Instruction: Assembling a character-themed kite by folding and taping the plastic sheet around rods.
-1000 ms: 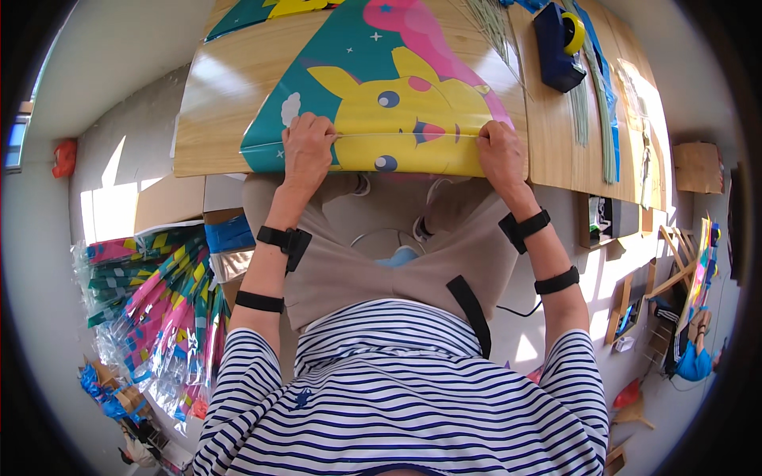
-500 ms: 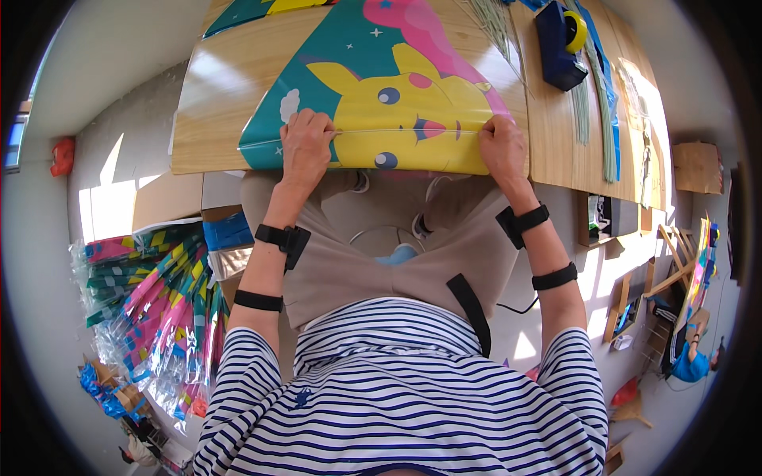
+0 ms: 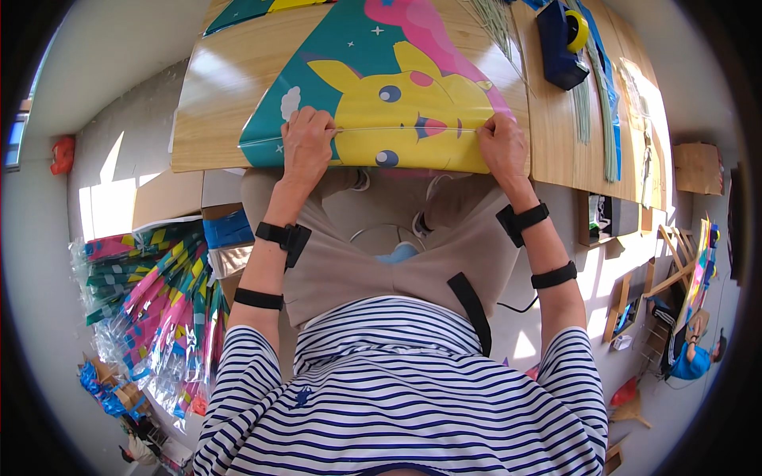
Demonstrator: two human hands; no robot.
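A glossy printed sheet (image 3: pixel 317 95), teal and pink with a large yellow cartoon figure, lies on the wooden table and overhangs the near edge slightly. A thin pale line, a rod or a crease, I cannot tell which, runs across it between my hands. My left hand (image 3: pixel 308 144) is closed on the sheet at the left end of that line, fingers bent and pressed down. My right hand (image 3: pixel 503 151) pinches the sheet near its right border, at about the same height. What lies under the fingertips is hidden.
A dark blue tape dispenser (image 3: pixel 559 47) with yellow tape stands at the right, near thin pale green rods (image 3: pixel 582 107). More thin sticks (image 3: pixel 494 28) lie at the back. Plastic-wrapped colourful bundles (image 3: pixel 159 285) fill the left floor side. A person in blue (image 3: pixel 689 361) sits far right.
Both hands keep their grip in nearly the same place. The sheet and the pale line have shifted only very slightly.
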